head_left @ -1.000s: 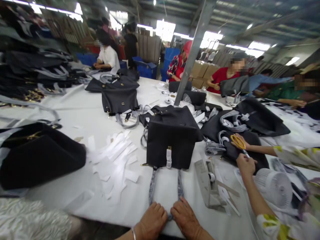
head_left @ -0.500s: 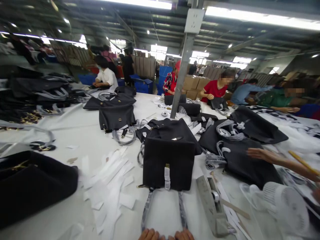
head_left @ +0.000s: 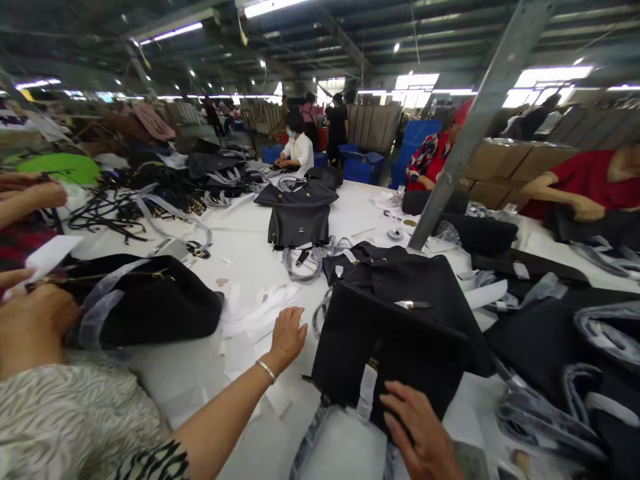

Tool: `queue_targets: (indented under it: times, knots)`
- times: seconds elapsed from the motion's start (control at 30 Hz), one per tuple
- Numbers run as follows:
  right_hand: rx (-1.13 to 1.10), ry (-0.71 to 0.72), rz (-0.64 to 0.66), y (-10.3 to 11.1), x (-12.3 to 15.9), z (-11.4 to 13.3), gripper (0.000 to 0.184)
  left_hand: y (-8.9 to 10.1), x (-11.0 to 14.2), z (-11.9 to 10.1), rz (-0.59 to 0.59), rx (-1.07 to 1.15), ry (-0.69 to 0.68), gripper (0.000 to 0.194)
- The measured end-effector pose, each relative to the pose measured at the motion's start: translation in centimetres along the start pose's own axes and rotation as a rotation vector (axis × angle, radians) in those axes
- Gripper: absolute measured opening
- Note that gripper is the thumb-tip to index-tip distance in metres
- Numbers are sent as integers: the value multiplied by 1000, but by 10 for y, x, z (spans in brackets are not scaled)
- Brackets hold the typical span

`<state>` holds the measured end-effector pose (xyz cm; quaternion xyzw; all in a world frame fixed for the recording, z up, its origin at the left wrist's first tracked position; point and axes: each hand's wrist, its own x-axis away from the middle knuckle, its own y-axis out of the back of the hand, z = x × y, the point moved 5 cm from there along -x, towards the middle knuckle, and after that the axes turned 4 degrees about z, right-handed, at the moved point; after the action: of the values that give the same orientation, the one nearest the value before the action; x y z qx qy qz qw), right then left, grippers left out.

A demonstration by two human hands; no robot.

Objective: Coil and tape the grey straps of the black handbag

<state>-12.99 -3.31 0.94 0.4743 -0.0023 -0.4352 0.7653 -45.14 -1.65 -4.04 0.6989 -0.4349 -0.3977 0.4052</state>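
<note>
A black handbag (head_left: 345,340) lies in front of me on the table, turned at a slant. White wrap covers its clasp strap (head_left: 367,392), and its plastic-wrapped handle (head_left: 307,437) trails toward me. My left hand (head_left: 289,337), with a silver bangle at the wrist, is stretched out left of the bag, above white paper strips (head_left: 250,320); it holds nothing. Spread over the lower right of the bag's front are the fingers of my right hand (head_left: 423,430); whether they press on it I cannot tell. Another black bag (head_left: 410,280) lies behind.
At left, a co-worker's hands (head_left: 37,320) are at a black bag (head_left: 165,300) with white paper. More black bags (head_left: 300,223) lie farther back and at right (head_left: 545,340). A grey metal post (head_left: 460,147) rises beyond my bag. Several people sit around the table.
My view has swung left. Both hands have left the handle: the left reached forward and left, the right moved up to the bag's front. The bag now sits more slanted.
</note>
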Motion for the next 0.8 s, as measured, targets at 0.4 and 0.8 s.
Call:
queue_targets:
  times: [0.4, 0.8]
  knots:
    - [406, -379, 144, 58, -346, -225, 33, -122, -132, 63, 323, -74, -302, 47]
    - [424, -740, 125, -46, -477, -499, 48, -123, -131, 66, 91, -369, -508, 52]
